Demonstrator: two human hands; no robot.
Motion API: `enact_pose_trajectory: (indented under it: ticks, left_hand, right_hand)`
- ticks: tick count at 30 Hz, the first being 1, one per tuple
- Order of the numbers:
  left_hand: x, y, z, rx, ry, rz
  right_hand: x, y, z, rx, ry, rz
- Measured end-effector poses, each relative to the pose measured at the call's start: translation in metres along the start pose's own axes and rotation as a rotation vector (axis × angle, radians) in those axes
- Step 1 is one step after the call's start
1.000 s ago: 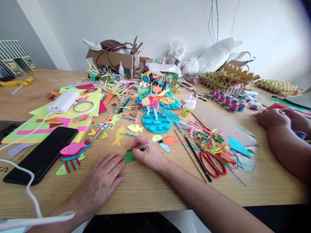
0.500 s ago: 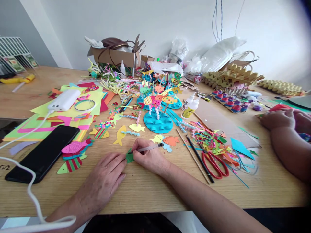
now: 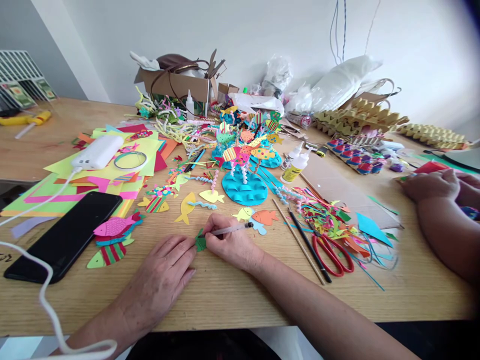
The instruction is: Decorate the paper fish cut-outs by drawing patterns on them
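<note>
Plain pale walls (image 3: pixel 243 30) back a wood-grain worktop (image 3: pixel 240 300) crowded with paper scraps and crafted pieces. Near its front edge lies a small dark-green paper cutout (image 3: pixel 200 243), between the person's two hands. The left hand (image 3: pixel 161 270) rests flat on the worktop, uncurled, its fingertips at the cutout's left edge. The right hand (image 3: pixel 232 245) is pinched around a slim translucent pen with a dark end (image 3: pixel 232 229), its tip down at the cutout.

Just beyond are a plain yellow paper fish (image 3: pixel 185 209) and a round blue base with scalloped ridges (image 3: pixel 245 190). To the right, red-handled scissors (image 3: pixel 336 255) lie beside a thin wooden stick (image 3: pixel 299 242); to the left, a pink paper fish (image 3: pixel 114 226) overlaps a black smartphone (image 3: pixel 63 237). At far right, a co-worker's hand (image 3: pixel 431 187) rests above the worktop.
</note>
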State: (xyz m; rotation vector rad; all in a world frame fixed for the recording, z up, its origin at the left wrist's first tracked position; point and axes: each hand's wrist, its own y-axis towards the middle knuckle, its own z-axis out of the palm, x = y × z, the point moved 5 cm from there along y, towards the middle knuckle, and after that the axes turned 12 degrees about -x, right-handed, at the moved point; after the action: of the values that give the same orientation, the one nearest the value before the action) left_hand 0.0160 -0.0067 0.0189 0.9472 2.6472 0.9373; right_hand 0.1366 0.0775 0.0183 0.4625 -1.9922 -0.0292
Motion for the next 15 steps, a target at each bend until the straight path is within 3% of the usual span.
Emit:
enact_pose_trajectory:
  ticks: [15]
  left_hand:
    - [0.0000,-0.0006,0.0002,-0.005,0.030,0.001]
  right_hand:
    - [-0.0036,-0.0001,-0.0009,-0.033,-0.010,0.049]
